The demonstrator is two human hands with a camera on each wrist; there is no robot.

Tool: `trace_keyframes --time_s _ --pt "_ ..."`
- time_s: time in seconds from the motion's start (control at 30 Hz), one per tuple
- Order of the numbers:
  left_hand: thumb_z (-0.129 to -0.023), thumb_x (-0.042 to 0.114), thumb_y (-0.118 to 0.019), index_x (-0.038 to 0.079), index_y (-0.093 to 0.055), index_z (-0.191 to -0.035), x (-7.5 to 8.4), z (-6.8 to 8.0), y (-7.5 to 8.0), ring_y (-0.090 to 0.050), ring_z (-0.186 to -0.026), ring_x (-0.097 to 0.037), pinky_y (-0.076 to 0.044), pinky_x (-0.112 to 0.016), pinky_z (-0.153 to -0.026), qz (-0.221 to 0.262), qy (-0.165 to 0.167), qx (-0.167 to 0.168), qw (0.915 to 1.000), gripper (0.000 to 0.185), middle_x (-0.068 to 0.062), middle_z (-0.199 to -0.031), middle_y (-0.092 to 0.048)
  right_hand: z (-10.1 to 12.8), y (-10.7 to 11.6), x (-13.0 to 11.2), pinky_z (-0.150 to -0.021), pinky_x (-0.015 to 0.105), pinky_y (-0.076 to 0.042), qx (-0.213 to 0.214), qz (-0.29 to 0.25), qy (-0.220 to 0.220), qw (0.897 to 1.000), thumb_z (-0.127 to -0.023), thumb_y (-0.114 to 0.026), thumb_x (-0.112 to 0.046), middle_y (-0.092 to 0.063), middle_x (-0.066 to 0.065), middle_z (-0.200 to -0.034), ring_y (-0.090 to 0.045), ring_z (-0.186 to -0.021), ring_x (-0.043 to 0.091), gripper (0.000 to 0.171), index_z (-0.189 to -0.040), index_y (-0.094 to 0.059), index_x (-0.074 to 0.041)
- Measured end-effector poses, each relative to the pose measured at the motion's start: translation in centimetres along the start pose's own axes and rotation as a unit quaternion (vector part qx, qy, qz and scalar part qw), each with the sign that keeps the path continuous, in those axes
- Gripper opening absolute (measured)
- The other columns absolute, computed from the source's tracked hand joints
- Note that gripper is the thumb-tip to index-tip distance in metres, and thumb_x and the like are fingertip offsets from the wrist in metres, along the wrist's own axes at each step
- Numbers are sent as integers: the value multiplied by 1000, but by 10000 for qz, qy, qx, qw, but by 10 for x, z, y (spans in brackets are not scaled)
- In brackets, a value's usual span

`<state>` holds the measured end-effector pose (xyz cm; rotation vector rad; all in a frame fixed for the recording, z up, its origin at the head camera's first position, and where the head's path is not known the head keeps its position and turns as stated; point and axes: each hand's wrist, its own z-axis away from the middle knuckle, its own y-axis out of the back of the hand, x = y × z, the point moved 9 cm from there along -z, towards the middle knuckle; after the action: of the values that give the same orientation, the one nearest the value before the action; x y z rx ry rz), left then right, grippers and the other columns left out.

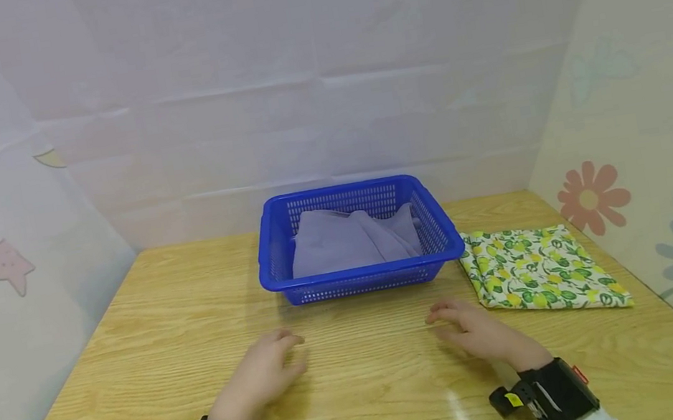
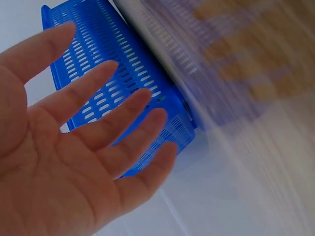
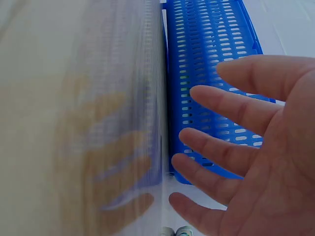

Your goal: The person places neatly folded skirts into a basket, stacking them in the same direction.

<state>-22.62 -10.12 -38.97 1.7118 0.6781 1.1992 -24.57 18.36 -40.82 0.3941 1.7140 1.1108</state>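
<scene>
A blue slotted plastic basket [image 1: 436, 213] stands at the middle of the wooden table, with a grey folded cloth [image 1: 348, 241] lying inside it. My left hand [image 1: 267, 370] hovers just above the table in front of the basket's left half, fingers spread and holding nothing. In front of the right half, my right hand [image 1: 468, 328] is held the same way, empty. Each wrist view shows an open palm, the left hand [image 2: 83, 147] and the right hand [image 3: 246, 147], facing the basket wall [image 2: 123, 64] [image 3: 211, 44].
A folded cloth with a green and yellow lemon print [image 1: 537, 268] lies flat on the table right of the basket. Pale walls with flower and star stickers close in the table on three sides. Black camera bands sit on both wrists.
</scene>
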Motion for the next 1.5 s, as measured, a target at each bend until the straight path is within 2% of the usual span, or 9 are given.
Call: trace_keyframes --time_s 0.1,0.27,0.53,0.73,1.0,1.17,1.27,1.37,1.5 --pt "-79 16 -75 -1 -61 -120 -5 3 -4 -51 -117 -44 -41 -56 -99 23 247 -248 9994 47 -26 -124 -56 1 -3 4 -101 61 -36 -148 -57 -144 9998 -95 -56 -22 -50 24 -132 -44 -123 46 27 -115 -64 -6" --pt "-74 17 -80 4 -56 -128 -12 7 -5 -47 -119 -48 -40 -61 -97 -57 576 -329 9978 61 -30 -128 -51 2 -7 8 -99 61 -37 -239 8 -86 9997 -93 -59 -21 -51 25 -129 -44 -122 47 26 -114 -64 -5" --pt "-71 23 -83 6 -59 -127 -24 14 -14 -38 -124 -54 -36 -68 -95 -235 1017 -806 9913 63 -32 -136 -43 5 -16 16 -101 63 -33 -483 350 -56 9982 -84 -71 -24 -44 24 -138 -35 -128 48 40 -121 -63 -9" --pt "-73 24 -81 10 -55 -132 -27 15 -21 -33 -128 -55 -37 -68 -95 -194 1158 -1034 9877 66 -30 -141 -39 6 -17 15 -100 62 -34 -493 429 -5 9979 -83 -72 -24 -43 24 -139 -35 -128 48 43 -122 -62 -9" --pt "-73 23 -81 8 -58 -130 -24 15 -18 -33 -127 -56 -34 -72 -94 -206 1130 -1014 9882 63 -32 -141 -39 6 -16 16 -101 62 -34 -446 337 -47 9984 -84 -71 -23 -43 23 -140 -34 -129 47 41 -122 -62 -9" --pt "-74 24 -81 8 -58 -130 -27 17 -18 -33 -127 -56 -36 -70 -94 -208 1125 -997 9884 63 -32 -140 -39 4 -13 18 -99 63 -35 -498 -102 71 9987 -88 -66 -26 -43 26 -138 -35 -127 49 40 -122 -61 -5" --pt "-74 24 -81 9 -57 -131 -29 17 -18 -33 -127 -56 -36 -70 -94 -208 1127 -989 9885 63 -32 -141 -38 3 -2 20 -96 62 -39 -300 -333 286 9986 -91 -63 -23 -49 28 -131 -42 -122 50 36 -119 -61 -1" --pt "-74 24 -80 9 -57 -131 -28 16 -18 -33 -128 -56 -36 -68 -96 -185 1089 -1008 9888 63 -32 -141 -38 5 16 26 -90 57 -46 132 -304 258 9991 -91 -62 -18 -58 26 -123 -52 -114 47 32 -117 -62 2" --pt "-75 25 -80 9 -57 -131 -27 15 -20 -33 -128 -56 -37 -66 -97 -166 1025 -1063 9889 62 -31 -141 -38 10 41 43 -82 45 -53 741 -171 -263 9968 -90 -63 -15 -63 20 -115 -59 -105 39 30 -115 -63 2"
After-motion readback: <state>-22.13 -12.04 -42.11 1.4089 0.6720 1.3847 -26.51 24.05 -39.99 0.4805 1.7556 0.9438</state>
